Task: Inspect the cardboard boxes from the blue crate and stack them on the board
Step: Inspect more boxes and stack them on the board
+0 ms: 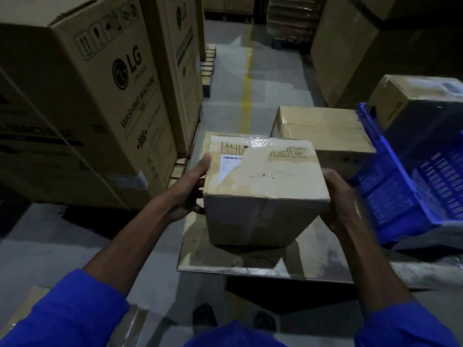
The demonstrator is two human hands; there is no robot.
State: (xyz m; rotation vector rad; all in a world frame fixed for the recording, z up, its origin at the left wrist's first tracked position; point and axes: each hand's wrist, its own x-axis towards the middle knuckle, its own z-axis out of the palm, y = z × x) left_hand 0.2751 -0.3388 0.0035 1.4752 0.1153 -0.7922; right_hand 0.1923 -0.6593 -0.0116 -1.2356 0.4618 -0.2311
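I hold a taped cardboard box [263, 181] with a white barcode label above the board [200, 256], a flat glossy sheet on the floor. My left hand [193, 189] grips its left side and my right hand [338, 199] grips its right side. A second cardboard box [323, 128] rests on the far part of the board. At the right stands the blue crate [400, 191], tilted, with another cardboard box [413, 103] inside it.
Tall washing-machine cartons [82, 96] line the left. More large cartons [350, 46] stand at the back right. A yellow floor line [246, 96] runs down the grey aisle between them. My shoes [205, 314] show below the board's near edge.
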